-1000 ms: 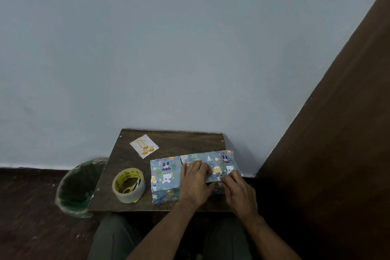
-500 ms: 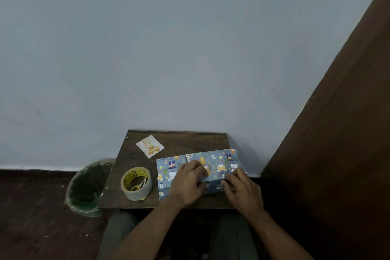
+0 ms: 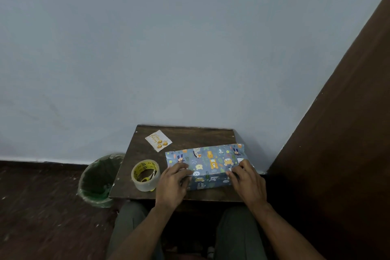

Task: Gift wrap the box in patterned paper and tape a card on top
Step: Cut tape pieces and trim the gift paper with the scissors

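Both hands have slid apart to opposite ends of the box (image 3: 207, 164): left hand (image 3: 174, 181) and right hand (image 3: 245, 180) press flat-fingered along its near edge. Patterned paper covers it; beyond, tape roll (image 3: 145, 175) and card (image 3: 158, 140) lie untouched on the table (image 3: 190, 135), so card-taping remains.

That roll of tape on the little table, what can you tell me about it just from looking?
The roll of tape is a wide ring of clear packing tape on a yellow inner core with dark print. It lies flat on the dark wooden table, near the front left corner, with its hole facing up. Small scissors with yellow handles sit inside the hole. The left hand is just to its right; whether they touch is unclear. The card lies behind it, apart.
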